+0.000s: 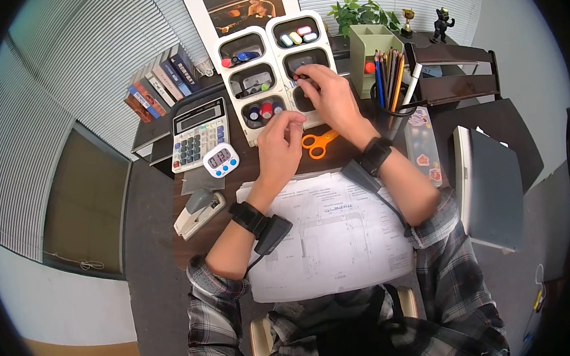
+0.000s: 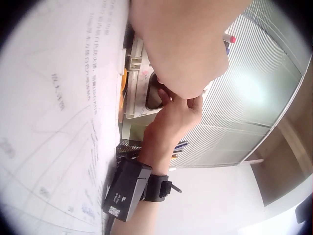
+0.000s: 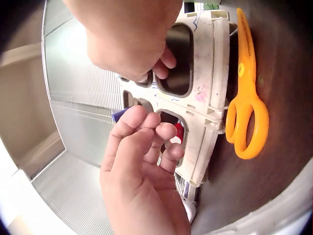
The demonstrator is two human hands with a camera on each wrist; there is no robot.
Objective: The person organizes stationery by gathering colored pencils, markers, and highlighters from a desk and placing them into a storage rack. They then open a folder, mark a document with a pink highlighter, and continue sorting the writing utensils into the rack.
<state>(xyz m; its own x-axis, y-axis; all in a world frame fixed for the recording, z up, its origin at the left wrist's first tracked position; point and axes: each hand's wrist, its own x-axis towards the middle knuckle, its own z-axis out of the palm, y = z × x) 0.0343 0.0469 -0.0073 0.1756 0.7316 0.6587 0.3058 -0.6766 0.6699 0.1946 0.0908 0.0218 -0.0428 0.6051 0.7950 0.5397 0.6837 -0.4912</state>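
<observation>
My right hand (image 1: pixel 336 103) reaches over the right column of a white organizer (image 1: pixel 251 136), thumb and forefinger dipping at its middle compartment. Something small and reddish shows by those fingertips; I cannot tell whether they pinch it. In the right wrist view other fingers of that hand overlap the dark lowest compartment (image 3: pixel 181 54). My left hand (image 1: pixel 280 145) is held before the left column, fingers loosely bent and thumb against the fingertips, nothing visible in it. Behind it, the lowest left compartment holds round-topped items, one red (image 1: pixel 266 109). Orange scissors (image 1: pixel 317 143) lie between the hands.
Left stand a calculator (image 1: pixel 198 137), a digital timer (image 1: pixel 221 160) and a stapler (image 1: pixel 199 212). Printed sheets (image 1: pixel 328 240) lie under the forearms. To the right are a mesh cup of pencils (image 1: pixel 390 83), a sticker-covered case (image 1: pixel 421 147) and a dark binder (image 1: pixel 491 191).
</observation>
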